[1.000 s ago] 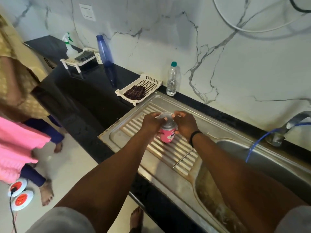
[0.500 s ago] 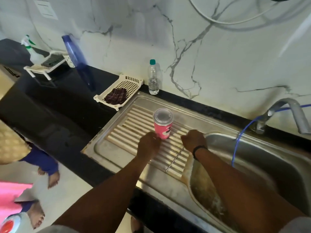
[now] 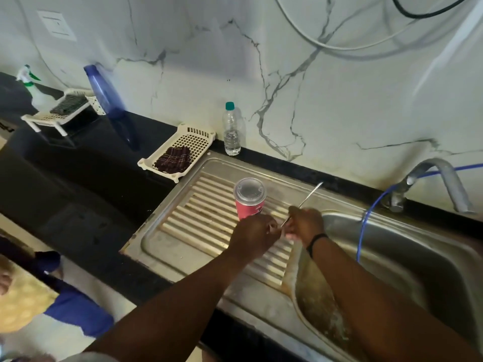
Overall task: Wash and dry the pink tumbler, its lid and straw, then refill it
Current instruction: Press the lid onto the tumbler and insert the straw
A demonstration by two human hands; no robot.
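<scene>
Right now both hands meet low over the ribbed steel draining board [image 3: 198, 226], and between them runs the thin clear drinking straw [image 3: 308, 197]. The right hand [image 3: 305, 223] pinches it near its lower end; the left hand [image 3: 254, 232] is curled just beside, fingertips at the same end, though whether it truly grips the straw or only touches it I cannot tell. The straw's long axis slants up and away from the hands, toward the far right, its free tip pointing at the black counter strip under the marble wall.

Just beyond the left hand, nearly touching its knuckles, stands the pink tumbler [image 3: 249, 207], upright, its clear plastic lid [image 3: 249, 190] seated on top. So the left hand is the nearer one to the cup, and the right hand the nearer one to the steel sink basin [image 3: 407, 257] and the curved grey tap [image 3: 441, 178].

My guess is the straw goes next either into the lid or under the tap. Toward the basin the way is open, apart from the blue hose [image 3: 366, 226] hanging over its rim. Toward the lid the swing is short, but a careless tip could knock the tumbler, which stands on ridges.
</scene>
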